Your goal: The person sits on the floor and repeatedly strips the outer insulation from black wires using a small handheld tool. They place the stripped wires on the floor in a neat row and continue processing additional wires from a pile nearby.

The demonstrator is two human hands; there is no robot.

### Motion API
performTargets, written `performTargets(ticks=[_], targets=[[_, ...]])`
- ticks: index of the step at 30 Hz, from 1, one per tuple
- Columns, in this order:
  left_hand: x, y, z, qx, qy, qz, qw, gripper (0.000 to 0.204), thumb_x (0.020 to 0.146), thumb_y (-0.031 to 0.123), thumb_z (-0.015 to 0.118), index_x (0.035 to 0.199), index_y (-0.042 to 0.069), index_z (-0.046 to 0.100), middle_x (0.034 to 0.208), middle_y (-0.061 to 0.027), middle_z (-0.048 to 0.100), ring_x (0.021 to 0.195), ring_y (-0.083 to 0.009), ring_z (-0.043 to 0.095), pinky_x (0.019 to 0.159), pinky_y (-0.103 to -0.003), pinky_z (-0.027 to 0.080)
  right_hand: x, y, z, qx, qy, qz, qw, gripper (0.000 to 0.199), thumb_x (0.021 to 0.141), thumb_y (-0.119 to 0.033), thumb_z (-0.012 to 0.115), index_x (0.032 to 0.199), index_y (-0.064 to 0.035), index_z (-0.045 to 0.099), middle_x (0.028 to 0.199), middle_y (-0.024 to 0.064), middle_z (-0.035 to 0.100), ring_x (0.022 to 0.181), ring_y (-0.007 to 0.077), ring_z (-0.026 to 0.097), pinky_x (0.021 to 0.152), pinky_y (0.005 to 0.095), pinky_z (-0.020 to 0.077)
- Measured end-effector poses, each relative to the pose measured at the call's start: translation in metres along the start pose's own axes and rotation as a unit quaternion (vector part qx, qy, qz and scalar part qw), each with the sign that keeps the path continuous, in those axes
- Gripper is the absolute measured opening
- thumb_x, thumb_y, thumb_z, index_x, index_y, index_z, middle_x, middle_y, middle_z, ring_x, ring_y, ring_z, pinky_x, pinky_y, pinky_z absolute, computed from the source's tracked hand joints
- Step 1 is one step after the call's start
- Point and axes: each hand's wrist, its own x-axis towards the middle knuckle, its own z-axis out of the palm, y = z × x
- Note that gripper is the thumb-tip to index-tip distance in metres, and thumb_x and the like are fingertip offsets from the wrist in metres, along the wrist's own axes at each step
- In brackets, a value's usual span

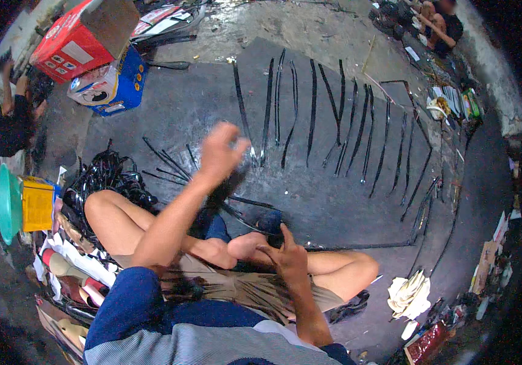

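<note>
My left hand (224,152) is raised over the dark board (194,91), its fingers curled in. It is slightly blurred, and whatever it holds is too small to make out. Low beside my bare foot, my right hand (286,254) has its index finger stretched out and the thumb apart from it. The index fingertip is close to a dark blue round-looking thing (270,220), whose kind I cannot tell. Black strips (313,115) lie spaced out in a row across the board. A few more strips (166,164) fan out left of my left hand.
A tangled black heap of strips (108,176) sits by my left knee. Red (69,45) and blue (121,82) boxes stand far left, a green basin (8,204) nearer. Cream-coloured pieces (409,295) are piled at right. Other people sit far right (440,27) and left (6,131).
</note>
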Motion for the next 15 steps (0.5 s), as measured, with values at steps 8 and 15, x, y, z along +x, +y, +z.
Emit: performTargets(ticks=[8, 15], targets=[[-0.069, -0.068, 0.138, 0.110, -0.160, -0.168, 0.966, 0.048, 0.079, 0.030, 0.080, 0.112, 0.004, 0.058, 0.108, -0.0170, 0.060, 0.101, -0.0411, 0.063, 0.082, -0.050, 0.053, -0.001, 0.004, -0.049, 0.177, 0.125, -0.095, 0.972, 0.049, 0.083, -0.011, 0.081, 0.127, -0.0008, 0.063, 0.059, 0.0036, 0.054, 0.053, 0.0104, 0.048, 0.054, 0.0272, 0.0441], [-0.047, -0.029, 0.120, 0.214, -0.176, -0.032, 0.960, 0.013, 0.079, 0.010, 0.067, 0.089, 0.003, 0.066, 0.095, -0.0148, 0.067, 0.091, -0.0355, 0.069, 0.073, -0.049, 0.058, 0.000, 0.021, -0.050, 0.201, 0.180, -0.029, 0.963, 0.045, 0.082, -0.004, 0.078, 0.125, -0.0007, 0.065, 0.078, 0.0071, 0.065, 0.070, 0.0127, 0.059, 0.065, 0.0264, 0.0491]])
